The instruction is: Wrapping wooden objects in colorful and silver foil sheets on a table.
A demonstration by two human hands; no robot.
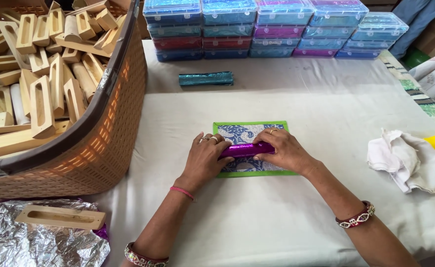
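Right now both hands press on a purple foil roll (246,149) that lies crosswise on a blue-and-white patterned sheet (242,134) with a green border, in the middle of the white cloth table (276,217). The left hand (205,157) lies over the roll's left end, fingers curled down on it; the right hand (282,148) caps the right end the same way, so both are closed on the roll, pinning it flat to the sheet. By the look of it, the step in hand is setting or rolling the foil-wrapped piece on the sheet; a next move would call for even pressure from both ends so the roll stays square to the border. Farther back lies a teal roll (206,78), apart, before stacked plastic boxes (271,27). At left stands a basket (103,143) of wooden blocks (39,74); below it one block (59,217) rests on crumpled foil (29,244). A white rag (405,160) sits at right.
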